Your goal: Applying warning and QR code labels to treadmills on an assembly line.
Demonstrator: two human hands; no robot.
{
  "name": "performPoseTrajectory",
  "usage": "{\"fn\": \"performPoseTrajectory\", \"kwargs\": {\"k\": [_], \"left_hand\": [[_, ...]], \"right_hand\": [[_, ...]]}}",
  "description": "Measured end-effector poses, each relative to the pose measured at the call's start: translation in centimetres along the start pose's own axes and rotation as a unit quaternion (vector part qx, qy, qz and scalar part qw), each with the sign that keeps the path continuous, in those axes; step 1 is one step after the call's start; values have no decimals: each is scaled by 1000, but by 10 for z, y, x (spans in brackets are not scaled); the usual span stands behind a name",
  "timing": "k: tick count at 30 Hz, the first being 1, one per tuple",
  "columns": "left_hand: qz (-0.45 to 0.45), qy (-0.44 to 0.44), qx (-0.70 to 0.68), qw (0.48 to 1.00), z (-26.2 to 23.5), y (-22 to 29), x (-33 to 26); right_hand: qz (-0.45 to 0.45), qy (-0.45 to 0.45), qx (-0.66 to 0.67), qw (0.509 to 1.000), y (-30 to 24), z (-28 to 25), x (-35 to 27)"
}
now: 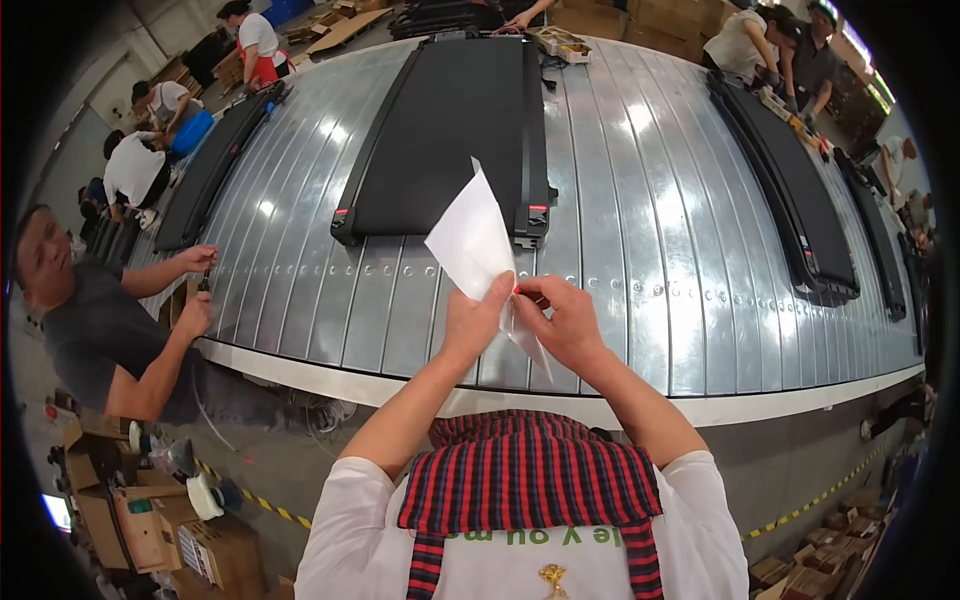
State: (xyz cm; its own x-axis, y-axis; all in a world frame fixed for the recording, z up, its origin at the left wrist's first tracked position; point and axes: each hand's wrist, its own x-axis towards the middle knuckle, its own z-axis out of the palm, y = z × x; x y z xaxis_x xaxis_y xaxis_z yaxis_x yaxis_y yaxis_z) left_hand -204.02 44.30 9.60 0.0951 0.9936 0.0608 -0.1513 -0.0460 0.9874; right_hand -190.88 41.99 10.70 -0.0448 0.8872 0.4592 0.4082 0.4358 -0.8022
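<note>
A white sheet of paper (470, 235), bent along its length, stands in front of my chest above the conveyor. My left hand (477, 318) grips it near its lower end, thumb along the edge. Close beside it my right hand (562, 322) is closed in a pinch at the sheet's right edge. A small red spot shows between its fingertips, too small to name. Just beyond the sheet lies a black treadmill deck (440, 130) with red-marked end caps, partly covered by the paper.
The slatted metal conveyor (400, 320) has a pale front rail (500, 402). More black decks lie left (210, 165) and right (785, 190). A co-worker in a dark shirt (110, 330) stands close at my left. Cardboard boxes (160, 520) stand at lower left.
</note>
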Motion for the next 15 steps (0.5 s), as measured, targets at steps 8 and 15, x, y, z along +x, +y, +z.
{"fn": "performPoseTrajectory", "kwargs": {"k": [8,15], "left_hand": [[70,27,201,977,-6,-28,-23],[71,-16,106,992,-25,-7,-31]], "right_hand": [[-26,-70,-35,997,6,3,-13],[26,-155,15,987,0,9,-6]]}}
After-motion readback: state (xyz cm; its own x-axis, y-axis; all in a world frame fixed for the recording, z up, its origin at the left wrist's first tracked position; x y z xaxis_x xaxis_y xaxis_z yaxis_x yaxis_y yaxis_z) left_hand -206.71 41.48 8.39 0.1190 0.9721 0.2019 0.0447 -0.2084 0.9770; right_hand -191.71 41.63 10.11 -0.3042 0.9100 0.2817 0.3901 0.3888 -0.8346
